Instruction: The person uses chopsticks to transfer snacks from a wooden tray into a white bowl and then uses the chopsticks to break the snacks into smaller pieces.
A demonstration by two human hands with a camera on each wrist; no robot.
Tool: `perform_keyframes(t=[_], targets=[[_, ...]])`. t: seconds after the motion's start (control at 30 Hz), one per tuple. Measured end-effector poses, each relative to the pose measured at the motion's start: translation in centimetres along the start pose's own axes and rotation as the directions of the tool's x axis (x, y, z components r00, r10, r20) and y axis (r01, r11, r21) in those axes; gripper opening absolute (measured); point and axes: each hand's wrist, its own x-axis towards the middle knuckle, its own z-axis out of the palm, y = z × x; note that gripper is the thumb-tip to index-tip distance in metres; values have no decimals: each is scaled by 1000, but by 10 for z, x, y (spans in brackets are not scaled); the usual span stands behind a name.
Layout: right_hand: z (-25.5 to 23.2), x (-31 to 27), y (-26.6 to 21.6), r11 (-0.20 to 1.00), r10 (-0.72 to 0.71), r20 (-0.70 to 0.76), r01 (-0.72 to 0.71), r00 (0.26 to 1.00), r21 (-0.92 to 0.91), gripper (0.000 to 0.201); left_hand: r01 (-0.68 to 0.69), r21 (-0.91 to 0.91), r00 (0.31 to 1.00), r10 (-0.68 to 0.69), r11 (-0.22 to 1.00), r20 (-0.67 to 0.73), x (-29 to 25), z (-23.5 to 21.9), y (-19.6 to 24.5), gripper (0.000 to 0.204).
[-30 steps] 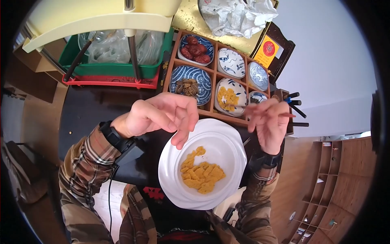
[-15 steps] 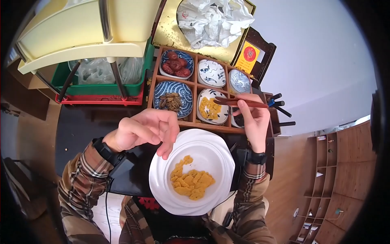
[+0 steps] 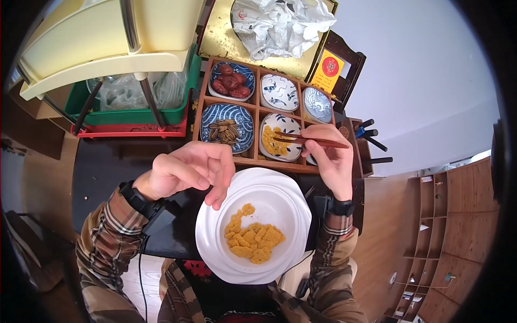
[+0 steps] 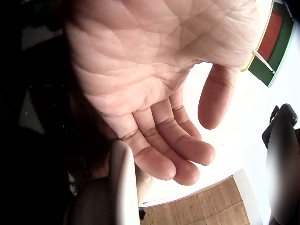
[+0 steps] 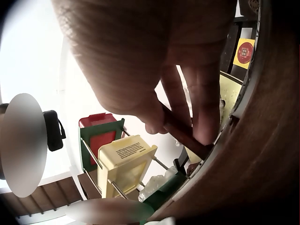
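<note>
My right hand (image 3: 332, 161) pinches reddish-brown wooden tongs (image 3: 318, 141), whose tips reach over a leaf-patterned dish (image 3: 292, 125) with yellow pieces (image 3: 273, 142). In the right wrist view the fingers of my right hand (image 5: 187, 89) grip the dark wood (image 5: 183, 136). Held palm inward with loosely bent fingers, my left hand (image 3: 188, 173) hovers at the upper left edge of the white bowl (image 3: 210, 253) and holds nothing; the left wrist view shows the same hand (image 4: 154, 89) empty. Flat yellow pieces (image 3: 254, 240) lie inside the bowl.
The divided wooden box (image 3: 257, 102) also holds dishes of red dates (image 3: 230, 82) and brown seeds or nuts (image 3: 223, 131). Left of it stand a green bin (image 3: 177, 114) and a cream rack (image 3: 107, 70). Crumpled white plastic (image 3: 280, 27) lies behind; black-handled items (image 3: 379, 160) stick out at right.
The right hand has turned and brought the tongs left and down, with their tips over the leaf-patterned dish. The left hand keeps its pose above the bowl. The head view has shifted.
</note>
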Motion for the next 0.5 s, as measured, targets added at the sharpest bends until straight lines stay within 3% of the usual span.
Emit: perform_keyframes(t=[0.33, 0.5], targets=[[-4, 0, 0, 985, -73, 9, 74, 997, -156, 15, -1, 10, 1000, 1, 1000, -3, 0, 0, 0, 33], [5, -1, -4, 998, 0, -15, 1, 1000, 67, 15, -6, 7, 1000, 6, 1000, -2, 0, 1, 0, 33]])
